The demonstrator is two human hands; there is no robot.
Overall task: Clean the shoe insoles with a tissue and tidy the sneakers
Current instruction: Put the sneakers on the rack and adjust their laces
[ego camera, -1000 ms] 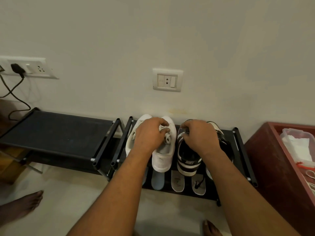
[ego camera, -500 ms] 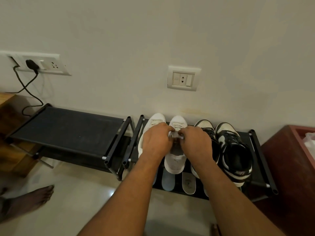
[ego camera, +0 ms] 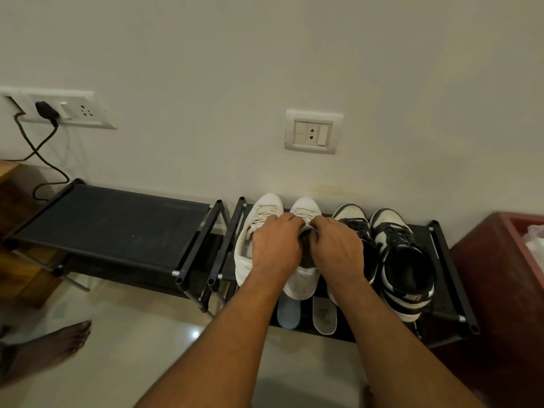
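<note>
Fingertips of the left hand (ego camera: 275,248) and right hand (ego camera: 338,248) are hidden at the mouth of the white sneaker (ego camera: 303,284); both hands are curled tight on its tongue; the sneaker is kept on the shoe rack (ego camera: 447,278) top shelf, touching the second white sneaker (ego camera: 253,231); the black-and-white sneakers (ego camera: 406,260) are partly covered by the right wrist; two pale flat soles (ego camera: 288,315) are seen on the shelf below, insoles or slippers cannot be told; a red box (ego camera: 485,275) is cut off at right; a bare foot (ego camera: 53,346) is cut off at left.
</note>
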